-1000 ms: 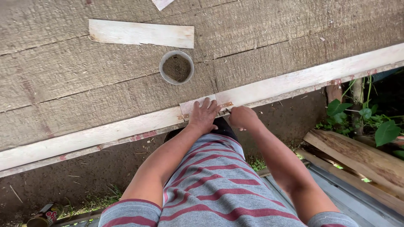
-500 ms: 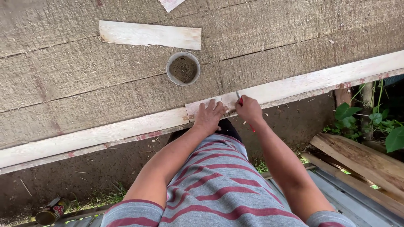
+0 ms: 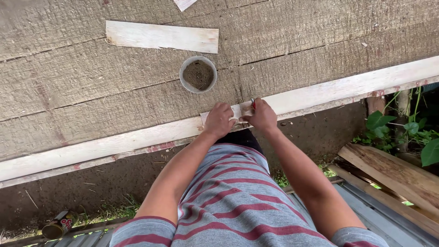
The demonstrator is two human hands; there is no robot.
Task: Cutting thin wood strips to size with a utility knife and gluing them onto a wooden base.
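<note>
I see both hands working at the near edge of the rough grey plank worktop [image 3: 91, 82]. My left hand [image 3: 219, 120] lies palm down with its fingers curled over a small pale flat piece of wood [image 3: 238, 111], pressing it against the long pale wooden strip [image 3: 320, 93] that runs slantwise along the worktop's edge. That grip is pressed onto the piece, not spread.

My right hand [image 3: 261, 116] sits just beside the left, nearly touching it, with its grip pinched shut on a thin red-tipped pencil-like tool [image 3: 253, 103]. The tip of the tool rests on the small piece, between the two hands. How the fingertips sit on the tool's shaft I cannot tell, since the hand covers it.

Just beyond the left grip, a round grey metal tin with dark gritty contents [image 3: 198, 74] stands on the planks, apart from both hands. Farther beyond it lies a short pale wooden board [image 3: 162, 36], flat and well apart from the grips.

Off to the right of the right grip, below the worktop, are stacked weathered planks [image 3: 393, 174] and green leafy plants [image 3: 411, 132]. Down to the left, a crushed can [image 3: 57, 225] lies on the ground.
</note>
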